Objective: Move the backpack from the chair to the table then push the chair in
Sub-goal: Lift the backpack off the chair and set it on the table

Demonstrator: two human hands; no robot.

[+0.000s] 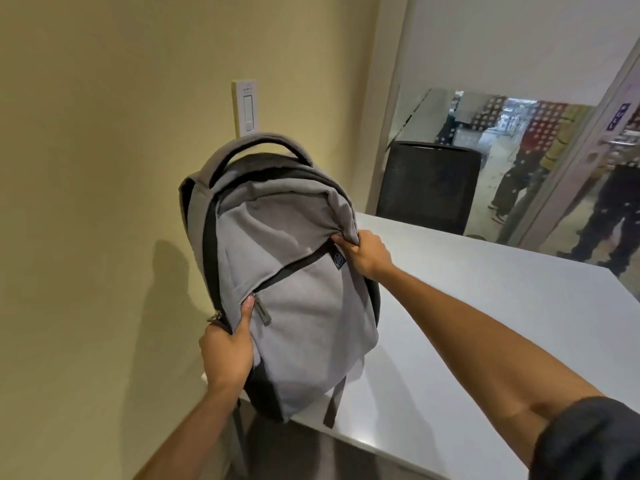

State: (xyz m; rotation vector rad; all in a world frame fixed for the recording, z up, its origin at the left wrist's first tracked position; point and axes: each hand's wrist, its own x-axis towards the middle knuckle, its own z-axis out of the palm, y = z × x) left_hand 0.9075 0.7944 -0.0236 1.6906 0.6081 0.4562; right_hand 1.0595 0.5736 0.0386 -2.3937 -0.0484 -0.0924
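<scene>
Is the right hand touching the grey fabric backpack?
Touching. The head view shows the right hand pinching a fold of the grey fabric backpack near its top right edge.

The backpack [298,306] is plain grey with black zip lines, black sides and a small dark blue badge [340,260]. The desk [485,323] is white, the wall [104,168] pale yellow, the chair [427,187] black mesh.

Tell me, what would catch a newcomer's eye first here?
A big grey backpack stands upright at the near left corner of the white table, gripped by the left hand low down and the right hand higher up. Behind the table, a black mesh chair faces a glass wall.
</scene>
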